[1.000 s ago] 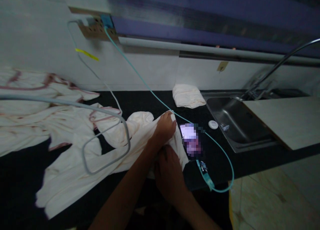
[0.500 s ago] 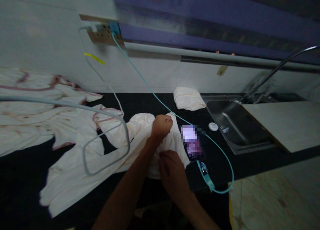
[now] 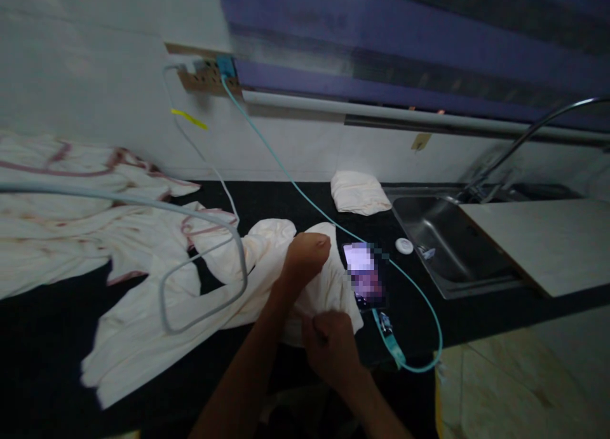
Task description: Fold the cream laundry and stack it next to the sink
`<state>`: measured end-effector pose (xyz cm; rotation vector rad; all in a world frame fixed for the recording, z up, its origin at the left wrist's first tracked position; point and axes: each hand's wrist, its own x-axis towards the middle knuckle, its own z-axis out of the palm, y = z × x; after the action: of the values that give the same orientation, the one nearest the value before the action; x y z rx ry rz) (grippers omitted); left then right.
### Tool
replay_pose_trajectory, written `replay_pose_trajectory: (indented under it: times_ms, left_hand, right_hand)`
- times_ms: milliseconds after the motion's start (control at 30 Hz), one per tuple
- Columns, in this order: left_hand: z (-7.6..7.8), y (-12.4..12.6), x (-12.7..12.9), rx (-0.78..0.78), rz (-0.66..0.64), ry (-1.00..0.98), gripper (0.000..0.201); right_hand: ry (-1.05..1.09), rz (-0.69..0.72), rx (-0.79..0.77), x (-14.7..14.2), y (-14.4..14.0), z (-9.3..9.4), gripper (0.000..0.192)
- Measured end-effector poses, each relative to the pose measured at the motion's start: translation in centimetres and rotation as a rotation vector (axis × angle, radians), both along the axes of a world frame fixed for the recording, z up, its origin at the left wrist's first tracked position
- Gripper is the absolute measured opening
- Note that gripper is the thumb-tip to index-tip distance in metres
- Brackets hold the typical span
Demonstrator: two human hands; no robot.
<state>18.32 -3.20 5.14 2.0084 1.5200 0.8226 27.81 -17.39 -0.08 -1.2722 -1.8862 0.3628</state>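
A white garment [image 3: 328,293] lies on the black counter, one long narrow part stretching to the lower left. My left hand [image 3: 307,255] is closed in a fist over its upper part, knuckles turned away from me. Nearer to me, my right hand [image 3: 333,344] is also curled closed, at the garment's lower edge. Both seem to grip the fabric, though the fingertips are largely hidden. Just right of the cloth lies a lit phone [image 3: 365,267], its screen blurred out.
A grey metal tube frame [image 3: 245,261] crosses above the fabric at left. Beyond it lies a pile of white clothing with reddish trim [image 3: 71,216]. A folded white cloth [image 3: 359,192] rests by the wall. A teal cable [image 3: 286,172] loops round the phone toward the sink [image 3: 443,236].
My right hand has moved slightly nearer to me and its fingers are curled tighter. My left hand sits a little lower in view. The whole view has shifted slightly.
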Motion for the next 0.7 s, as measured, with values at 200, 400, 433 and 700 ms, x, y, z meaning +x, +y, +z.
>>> replay_pose_trajectory:
  times_ms: [200, 400, 433, 700]
  left_hand:
    - [0.0, -11.9, -4.6, -0.183, 0.188, -0.108, 0.048]
    - [-2.7, -18.3, -10.5, -0.55, 0.497, -0.566, 0.043]
    - [-2.9, -18.5, -11.0, -0.602, 0.531, -0.751, 0.045]
    - [-2.0, -16.6, -12.6, -0.653, 0.672, -1.582, 0.016]
  right_hand:
    - [0.032, -0.053, 0.039, 0.0, 0.3, -0.3, 0.034]
    - [0.107, -0.07, 0.082, -0.1, 0.4, 0.0, 0.011]
    - [0.095, -0.067, 0.085, -0.2, 0.4, -0.1, 0.012]
    - [-0.144, -0.058, 0.091, -0.9, 0.7, -1.6, 0.044]
